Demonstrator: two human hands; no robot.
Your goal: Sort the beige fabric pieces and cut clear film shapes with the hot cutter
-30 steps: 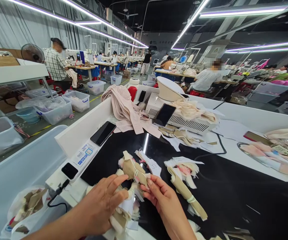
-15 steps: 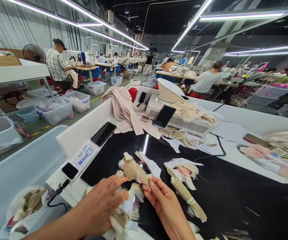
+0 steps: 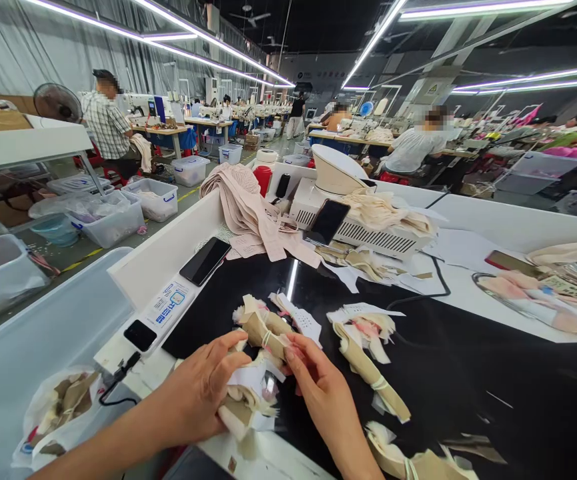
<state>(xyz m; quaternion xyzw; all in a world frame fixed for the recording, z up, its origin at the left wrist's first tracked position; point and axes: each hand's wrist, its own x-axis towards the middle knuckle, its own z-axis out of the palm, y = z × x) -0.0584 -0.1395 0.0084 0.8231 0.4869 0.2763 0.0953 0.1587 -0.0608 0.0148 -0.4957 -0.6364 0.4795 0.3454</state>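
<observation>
A beige fabric bundle (image 3: 261,327) with a pale band around its middle lies in front of me. My right hand (image 3: 321,383) pinches its right end between thumb and fingers. My left hand (image 3: 203,383) is beside its left end, fingers curved and apart; whether the fingertips touch the cloth is hard to see. Below the bundle, a heap of cream and white scraps (image 3: 248,397) lies between my hands. A second banded beige roll (image 3: 371,373) rests to the right, and another banded bundle (image 3: 418,463) sits at the near edge.
Phones lie on the left ledge (image 3: 205,260) and by the white vented machine (image 3: 383,233). Pink fabric strips (image 3: 248,207) drape over the back left corner. A bag of scraps (image 3: 61,407) sits in the bin at lower left. Several people work at sewing tables beyond.
My right hand has shifted slightly up and left along the bundle, its fingers now closer to the band. My left hand has moved a little up and left. The camera view has shifted slightly.
</observation>
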